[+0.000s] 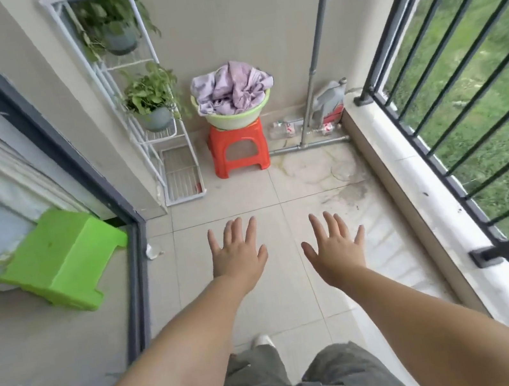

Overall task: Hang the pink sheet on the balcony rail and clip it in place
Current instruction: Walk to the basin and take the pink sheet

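Note:
The pink sheet [231, 87] lies crumpled in a light green basin [235, 117] that sits on an orange plastic stool [237, 150] against the far wall. The dark metal balcony rail [453, 99] runs along the right side above a pale ledge. My left hand [237, 252] and my right hand [336, 245] are stretched out in front of me over the tiled floor, fingers spread and straight, holding nothing. Both hands are well short of the basin. No clips are visible.
A white wire plant rack [145, 110] with potted plants stands left of the stool. A bright green step stool [62, 258] sits at the doorway on the left. A grey pipe [314, 58] rises by the far wall, with bottles [289, 128] and a jug [330, 102] at its foot.

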Tool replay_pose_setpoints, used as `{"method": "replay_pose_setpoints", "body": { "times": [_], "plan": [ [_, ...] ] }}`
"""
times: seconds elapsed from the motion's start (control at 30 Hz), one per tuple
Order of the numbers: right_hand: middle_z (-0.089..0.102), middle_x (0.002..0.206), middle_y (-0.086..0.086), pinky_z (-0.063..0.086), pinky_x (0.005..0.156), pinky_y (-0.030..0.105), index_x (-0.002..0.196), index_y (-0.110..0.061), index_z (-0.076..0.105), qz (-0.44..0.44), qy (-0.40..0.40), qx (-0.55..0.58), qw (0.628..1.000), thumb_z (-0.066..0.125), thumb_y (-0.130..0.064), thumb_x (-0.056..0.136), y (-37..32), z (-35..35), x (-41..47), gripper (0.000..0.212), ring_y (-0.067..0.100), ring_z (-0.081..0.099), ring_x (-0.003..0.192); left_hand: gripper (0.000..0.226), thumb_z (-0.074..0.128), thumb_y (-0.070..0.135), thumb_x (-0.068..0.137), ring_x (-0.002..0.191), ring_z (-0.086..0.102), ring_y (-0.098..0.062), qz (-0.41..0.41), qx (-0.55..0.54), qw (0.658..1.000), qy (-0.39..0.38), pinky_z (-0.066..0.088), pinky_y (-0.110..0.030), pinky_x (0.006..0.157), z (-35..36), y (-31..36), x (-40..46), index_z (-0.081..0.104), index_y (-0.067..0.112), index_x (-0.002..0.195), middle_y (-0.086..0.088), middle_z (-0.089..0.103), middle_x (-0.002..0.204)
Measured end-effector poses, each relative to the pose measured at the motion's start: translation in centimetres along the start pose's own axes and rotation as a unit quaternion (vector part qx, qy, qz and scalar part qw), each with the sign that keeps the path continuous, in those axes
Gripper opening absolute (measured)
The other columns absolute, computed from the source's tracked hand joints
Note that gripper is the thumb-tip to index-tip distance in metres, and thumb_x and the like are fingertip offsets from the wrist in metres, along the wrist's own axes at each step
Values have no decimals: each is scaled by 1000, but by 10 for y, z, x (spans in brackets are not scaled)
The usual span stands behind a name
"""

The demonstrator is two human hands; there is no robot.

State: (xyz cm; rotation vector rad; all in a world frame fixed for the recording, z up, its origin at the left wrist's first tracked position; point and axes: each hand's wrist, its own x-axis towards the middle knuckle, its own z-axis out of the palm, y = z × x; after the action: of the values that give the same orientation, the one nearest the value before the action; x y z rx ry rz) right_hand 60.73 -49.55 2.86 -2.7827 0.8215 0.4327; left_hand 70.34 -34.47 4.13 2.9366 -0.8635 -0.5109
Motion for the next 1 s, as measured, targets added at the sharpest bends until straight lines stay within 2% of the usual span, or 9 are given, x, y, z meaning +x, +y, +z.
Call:
{"method": "replay_pose_setpoints", "body": {
  "times": [0.23,0.43,0.57,0.8,1.0],
  "plan": [
    [3,158,1,2,114,58,146,-30,0,13,-5,17,1000,20,-49,94,-39,-38,129,59,18,-2,146,59,25,40,97,146,2,-21,6,-11,1000,-11,-5,-53,116,-45,-25,134,0,24,149,-6,6,158],
    [3,158,0,3,113,58,146,-30,0,-6,-1,7,1000,20,-48,94,-51,-76,284,59,18,-2,146,59,25,40,97,146,4,-21,-25,-7,1000,1,-2,-55,116,-77,-46,281,3,23,149,-6,9,157],
    [6,158,2,3,113,58,146,-29,3,-19,10,-3,1000,22,-47,94,-57,-123,393,58,19,0,145,59,27,39,97,146,4,-20,-52,-43,998,17,-1,-53,116,-114,-47,378,3,24,149,-4,7,158],
    [6,158,2,3,114,57,146,-30,0,-40,-35,-11,999,21,-48,94,-85,-157,519,59,19,1,145,59,25,39,97,147,2,-23,-54,-48,997,-34,-4,-55,116,-139,-65,498,1,23,149,-6,5,158],
    [7,158,2,4,114,55,146,-30,-1,-14,-59,-7,998,22,-49,94,-108,-157,627,60,18,3,145,58,24,42,97,147,2,-22,-54,-55,995,-58,-3,-53,116,-146,-103,611,1,25,148,-4,4,158]
  ]
}}
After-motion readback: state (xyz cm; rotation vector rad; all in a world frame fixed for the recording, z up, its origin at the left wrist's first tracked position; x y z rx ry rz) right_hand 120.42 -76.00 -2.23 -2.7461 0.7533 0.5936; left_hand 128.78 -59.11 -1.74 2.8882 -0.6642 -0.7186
